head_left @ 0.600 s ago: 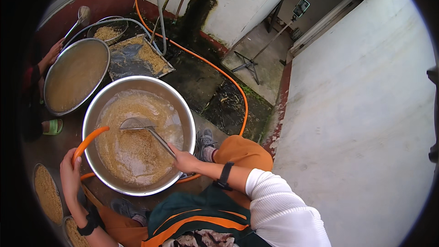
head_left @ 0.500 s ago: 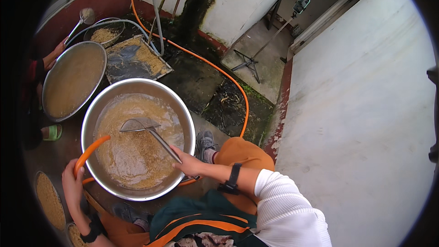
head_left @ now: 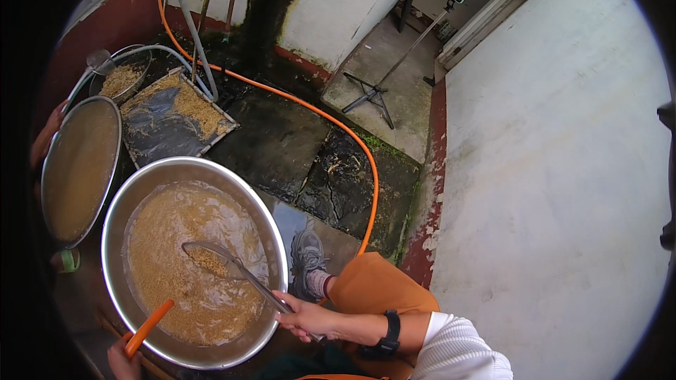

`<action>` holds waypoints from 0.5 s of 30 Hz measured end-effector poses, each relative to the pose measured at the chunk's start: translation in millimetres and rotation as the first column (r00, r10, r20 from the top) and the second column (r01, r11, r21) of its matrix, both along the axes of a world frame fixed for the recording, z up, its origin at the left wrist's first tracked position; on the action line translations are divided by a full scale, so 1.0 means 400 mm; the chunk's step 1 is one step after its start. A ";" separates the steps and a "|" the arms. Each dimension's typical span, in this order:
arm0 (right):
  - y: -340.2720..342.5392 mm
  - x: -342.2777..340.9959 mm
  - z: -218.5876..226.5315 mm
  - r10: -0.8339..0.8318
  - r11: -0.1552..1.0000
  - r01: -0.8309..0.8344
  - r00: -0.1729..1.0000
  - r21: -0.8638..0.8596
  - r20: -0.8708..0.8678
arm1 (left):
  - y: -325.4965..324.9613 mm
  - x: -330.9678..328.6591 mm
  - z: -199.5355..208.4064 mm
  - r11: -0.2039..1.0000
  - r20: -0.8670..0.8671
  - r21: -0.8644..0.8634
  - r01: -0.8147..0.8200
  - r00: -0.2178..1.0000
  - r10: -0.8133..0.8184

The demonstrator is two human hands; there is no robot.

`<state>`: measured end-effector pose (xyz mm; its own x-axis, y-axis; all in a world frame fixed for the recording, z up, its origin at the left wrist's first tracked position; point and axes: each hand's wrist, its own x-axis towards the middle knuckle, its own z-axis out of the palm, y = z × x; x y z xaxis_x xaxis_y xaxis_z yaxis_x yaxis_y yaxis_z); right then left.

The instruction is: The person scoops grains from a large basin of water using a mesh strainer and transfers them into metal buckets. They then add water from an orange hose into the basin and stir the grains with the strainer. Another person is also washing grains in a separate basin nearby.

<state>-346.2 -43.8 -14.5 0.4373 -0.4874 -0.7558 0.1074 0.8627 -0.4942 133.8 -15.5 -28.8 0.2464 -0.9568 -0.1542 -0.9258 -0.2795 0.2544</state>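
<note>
A wide metal basin (head_left: 110, 239) holds cloudy water with a thick layer of tan grain (head_left: 176, 232). My right hand (head_left: 306, 318) is closed round the long handle of a strainer (head_left: 243, 271) over the basin's near right rim. The strainer's bowl lies at the water's surface in the middle, with grain in it. At the lower left, my left hand (head_left: 123, 360), partly cut off by the picture's edge, grips an orange hose (head_left: 149, 325). The hose's end points over the basin's near left rim, inside it.
Another person's hand (head_left: 48, 134) is beside a second basin (head_left: 116, 137) of cloudy water on the left. Behind it are a grain-strewn tray (head_left: 229, 127) and a basket (head_left: 144, 74). An orange hose (head_left: 375, 190) curves across the wet floor. A phone tripod (head_left: 373, 91) stands far right.
The view has shifted, so the basin appears lower and further left. The strainer's bowl has turned and now has grain in it. My left hand still holds the hose.
</note>
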 end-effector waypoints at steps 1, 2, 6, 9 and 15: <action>0.002 -0.005 0.007 0.017 1.000 -0.017 1.000 -0.015 0.011 | -0.005 -0.008 0.000 1.000 -0.019 -0.026 0.008 1.000 -0.008; 0.001 -0.009 0.013 0.025 1.000 -0.025 1.000 -0.014 -0.003 | -0.010 -0.020 0.004 0.999 -0.039 -0.051 0.017 0.999 -0.019; -0.003 -0.013 0.024 0.012 1.000 -0.012 1.000 -0.014 0.010 | -0.050 -0.067 0.080 0.975 -0.008 0.211 0.064 0.998 -0.064; 0.002 -0.016 0.023 -0.013 1.000 0.013 1.000 -0.003 0.018 | -0.067 -0.113 0.119 0.963 0.002 0.254 0.088 0.996 -0.092; 0.003 -0.016 0.015 -0.029 1.000 0.029 1.000 -0.001 -0.004 | -0.064 -0.117 0.124 0.972 -0.012 0.104 0.213 0.977 -0.213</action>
<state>-352.5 -42.4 -8.6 0.4198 -0.5004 -0.7572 0.1299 0.8588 -0.4956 87.0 -41.2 20.7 0.0389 -0.9661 -0.2553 -0.9667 -0.1011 0.2352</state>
